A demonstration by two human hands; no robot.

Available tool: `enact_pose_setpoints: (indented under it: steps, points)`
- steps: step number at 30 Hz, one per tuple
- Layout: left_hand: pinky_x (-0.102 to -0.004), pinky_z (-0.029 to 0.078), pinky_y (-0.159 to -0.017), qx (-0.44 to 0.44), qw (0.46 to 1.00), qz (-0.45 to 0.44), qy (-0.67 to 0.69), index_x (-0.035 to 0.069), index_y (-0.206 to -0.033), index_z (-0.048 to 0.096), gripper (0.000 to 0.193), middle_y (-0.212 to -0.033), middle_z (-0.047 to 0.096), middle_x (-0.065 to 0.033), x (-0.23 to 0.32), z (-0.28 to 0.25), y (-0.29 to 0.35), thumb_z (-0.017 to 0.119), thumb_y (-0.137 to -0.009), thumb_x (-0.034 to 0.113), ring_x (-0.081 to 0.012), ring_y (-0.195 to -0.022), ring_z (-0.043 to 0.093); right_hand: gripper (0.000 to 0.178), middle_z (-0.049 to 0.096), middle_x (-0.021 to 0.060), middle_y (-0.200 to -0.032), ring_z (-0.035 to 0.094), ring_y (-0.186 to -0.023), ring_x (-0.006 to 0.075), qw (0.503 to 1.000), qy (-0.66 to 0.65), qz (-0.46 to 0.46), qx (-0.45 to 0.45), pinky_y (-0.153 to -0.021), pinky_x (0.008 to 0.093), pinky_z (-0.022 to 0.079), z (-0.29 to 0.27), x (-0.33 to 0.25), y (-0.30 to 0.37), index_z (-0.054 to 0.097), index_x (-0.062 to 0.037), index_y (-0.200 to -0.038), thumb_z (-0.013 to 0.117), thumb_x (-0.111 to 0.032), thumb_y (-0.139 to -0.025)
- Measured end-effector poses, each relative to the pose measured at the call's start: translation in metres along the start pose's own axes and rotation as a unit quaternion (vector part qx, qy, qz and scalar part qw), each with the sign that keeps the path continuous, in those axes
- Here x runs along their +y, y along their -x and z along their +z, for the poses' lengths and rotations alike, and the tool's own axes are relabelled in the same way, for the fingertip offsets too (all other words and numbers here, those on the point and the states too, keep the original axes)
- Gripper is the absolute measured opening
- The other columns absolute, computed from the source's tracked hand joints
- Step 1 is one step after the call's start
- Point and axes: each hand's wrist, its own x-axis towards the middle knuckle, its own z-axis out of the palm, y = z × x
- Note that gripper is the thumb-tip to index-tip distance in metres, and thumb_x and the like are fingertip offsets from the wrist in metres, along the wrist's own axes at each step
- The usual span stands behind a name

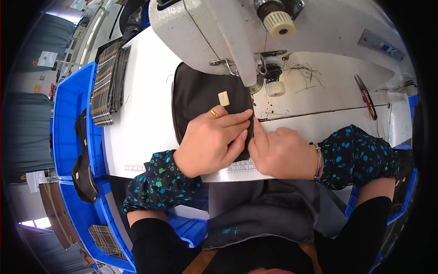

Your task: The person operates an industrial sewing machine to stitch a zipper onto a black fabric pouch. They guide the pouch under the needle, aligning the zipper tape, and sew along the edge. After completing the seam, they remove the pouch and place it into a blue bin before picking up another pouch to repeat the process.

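Note:
A dark brown fabric piece (pixel 196 86) with a rounded corner and a zipper-like edge lies on the white sewing table, its right edge by the sewing machine's (pixel 200 32) needle area. A small cream label (pixel 223 98) sits on it. My left hand (pixel 214 139), a gold ring on one finger, rests on the fabric with fingers stretched toward its right edge. Close beside it, my right hand (pixel 285 153) is closed, fingers curled, with index finger and thumb at that same edge. The fingertips partly hide the edge, and the needle is hidden behind the machine head.
Red-and-black thread snips (pixel 366 98) and loose thread ends (pixel 305 75) lie right of the machine. Folded plaid fabric (pixel 108 84) is stacked at the left. Blue bins (pixel 73 123) stand beside the table, dark pieces hanging over one. A ruler strip (pixel 244 168) runs along the front edge.

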Motion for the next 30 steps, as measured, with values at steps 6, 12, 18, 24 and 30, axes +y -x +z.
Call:
enact_pose_setpoints:
  steps: [6, 12, 18, 24, 30]
  points:
    - [-0.0397, 0.057, -0.077, 0.022, 1.000, 0.013, -0.009, -0.004, -0.103, 0.079, 0.020, -0.113, 0.079, -0.0161, -0.022, -0.002, -0.019, 0.067, -0.089, 0.006, -0.0338, -0.080, 0.066, 0.019, 0.074, 0.0374, -0.103, 0.063, -0.048, 0.0169, 0.999, -0.026, 0.040, 0.021, -0.043, 0.0310, 0.047, 0.020, 0.015, -0.004, 0.070, 0.0030, -0.077, 0.067, -0.015, -0.076]
    - [-0.0391, 0.055, -0.084, 0.056, 0.997, -0.002, -0.060, -0.002, -0.103, 0.080, 0.026, -0.115, 0.079, -0.0102, -0.033, 0.003, -0.021, 0.071, -0.085, 0.015, -0.0289, -0.093, 0.068, 0.017, 0.073, 0.0188, -0.089, 0.064, -0.052, 0.0170, 0.997, -0.038, 0.067, -0.001, -0.045, 0.0326, 0.047, 0.020, 0.032, -0.012, 0.069, -0.0002, -0.085, 0.068, -0.016, -0.079]
    - [-0.0457, 0.050, -0.100, 0.008, 0.991, -0.007, -0.134, 0.000, -0.129, 0.069, 0.054, -0.135, 0.070, -0.0114, -0.010, -0.006, -0.001, 0.075, -0.081, 0.024, -0.0338, -0.117, 0.065, 0.012, 0.061, 0.0039, -0.081, 0.066, -0.061, 0.0207, 0.979, -0.101, 0.173, 0.043, -0.050, 0.0355, 0.050, 0.018, 0.043, -0.018, 0.064, -0.0079, -0.089, 0.069, -0.015, -0.081]
    - [-0.0420, 0.052, -0.096, 0.054, 0.984, -0.026, -0.166, 0.007, -0.107, 0.071, 0.038, -0.110, 0.070, -0.0041, -0.004, 0.009, 0.004, 0.078, -0.071, 0.011, -0.0266, -0.102, 0.068, 0.011, 0.052, 0.0041, -0.081, 0.064, -0.062, 0.0199, 0.973, -0.192, 0.108, 0.064, -0.051, 0.0358, 0.050, 0.022, 0.039, -0.018, 0.063, -0.0091, -0.088, 0.069, -0.015, -0.080]
    - [-0.0408, 0.052, -0.096, 0.043, 0.978, -0.001, -0.203, 0.011, -0.098, 0.073, 0.031, -0.102, 0.071, -0.0003, -0.003, 0.011, 0.008, 0.079, -0.069, 0.007, -0.0220, -0.092, 0.068, 0.008, 0.051, 0.0026, -0.078, 0.057, -0.058, 0.0147, 0.992, -0.100, 0.010, 0.078, -0.050, 0.0299, 0.046, 0.021, 0.034, -0.010, 0.062, -0.0087, -0.074, 0.068, -0.013, -0.072]
